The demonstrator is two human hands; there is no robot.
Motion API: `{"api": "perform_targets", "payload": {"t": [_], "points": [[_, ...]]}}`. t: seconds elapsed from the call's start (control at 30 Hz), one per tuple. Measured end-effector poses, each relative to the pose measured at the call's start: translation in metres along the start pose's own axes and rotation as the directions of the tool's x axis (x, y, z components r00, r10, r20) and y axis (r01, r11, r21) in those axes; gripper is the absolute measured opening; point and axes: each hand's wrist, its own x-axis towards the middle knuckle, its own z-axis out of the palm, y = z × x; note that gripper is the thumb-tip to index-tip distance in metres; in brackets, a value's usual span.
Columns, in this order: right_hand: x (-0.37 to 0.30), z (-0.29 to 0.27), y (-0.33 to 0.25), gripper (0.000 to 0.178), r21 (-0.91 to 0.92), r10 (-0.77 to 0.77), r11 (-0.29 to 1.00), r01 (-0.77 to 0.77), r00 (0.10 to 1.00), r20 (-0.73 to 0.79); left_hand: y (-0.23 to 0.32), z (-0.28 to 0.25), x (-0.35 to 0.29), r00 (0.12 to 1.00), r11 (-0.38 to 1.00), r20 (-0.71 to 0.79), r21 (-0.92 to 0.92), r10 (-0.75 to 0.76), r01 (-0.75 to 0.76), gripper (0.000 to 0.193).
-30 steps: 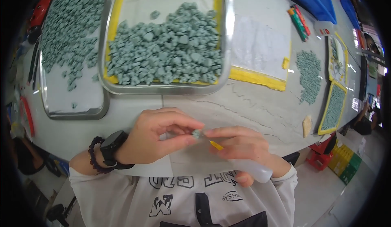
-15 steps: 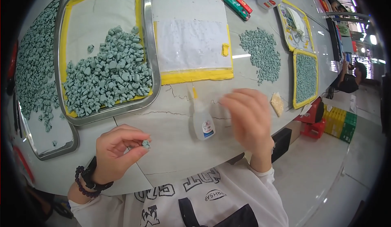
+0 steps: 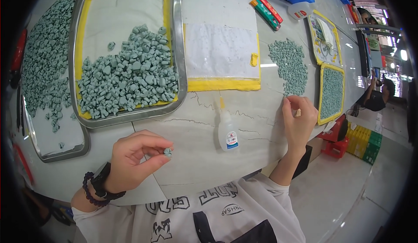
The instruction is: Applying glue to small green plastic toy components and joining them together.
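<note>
A small grey-green stone piece [image 3: 168, 152] is pinched between the thumb and forefinger of my left hand [image 3: 135, 158], low over the table. My right hand [image 3: 300, 118] has its thumb and fingertips together at the near edge of a pile of tiny grey-green pieces [image 3: 289, 66]. Whatever lies between those fingertips is too small to make out. Between my hands stands a clear plastic glue bottle [image 3: 227, 132] with a yellow needle tip pointing away from me.
At left, a steel-rimmed tray [image 3: 183, 68] holds larger green pieces; another tray [image 3: 82, 151] lies beyond it. A white board [image 3: 222, 51] edged in yellow tape is at centre. Red and green boxes [image 3: 266, 12] lie behind; a small yellow-edged tray [image 3: 321, 92] is at right.
My right hand has moved right, from beside the glue bottle to the near edge of the small pile, and its fingers have come together. The left hand still pinches its stone piece.
</note>
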Motion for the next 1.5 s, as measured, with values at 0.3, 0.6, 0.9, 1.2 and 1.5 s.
{"api": "perform_targets", "payload": {"t": [0.3,0.6,0.9,1.2,1.5], "points": [[-0.004,-0.025,-0.079,0.013,0.360,-0.320,0.892,0.274,0.945,0.072,0.000,-0.002,0.001,1.000,1.000,0.014,-0.001,-0.026,0.026,0.029],[-0.004,0.007,-0.145,0.024,0.585,-0.760,0.525,0.618,0.650,-0.006,0.003,-0.004,-0.002,0.998,0.987,0.022,-0.150,-0.061,0.063,0.032],[-0.009,0.020,-0.146,0.022,0.572,-0.745,0.536,0.620,0.667,-0.025,0.000,-0.005,-0.003,1.000,0.993,0.010,-0.111,-0.027,0.028,0.032],[-0.011,0.022,-0.148,0.023,0.503,-0.758,0.530,0.682,0.648,-0.079,0.001,-0.003,-0.002,0.999,0.992,-0.015,-0.123,-0.044,0.041,0.030],[-0.022,0.025,-0.150,0.024,0.480,-0.732,0.560,0.675,0.675,-0.095,-0.004,-0.004,-0.002,0.999,0.992,-0.013,-0.126,0.030,-0.031,0.024]]}}
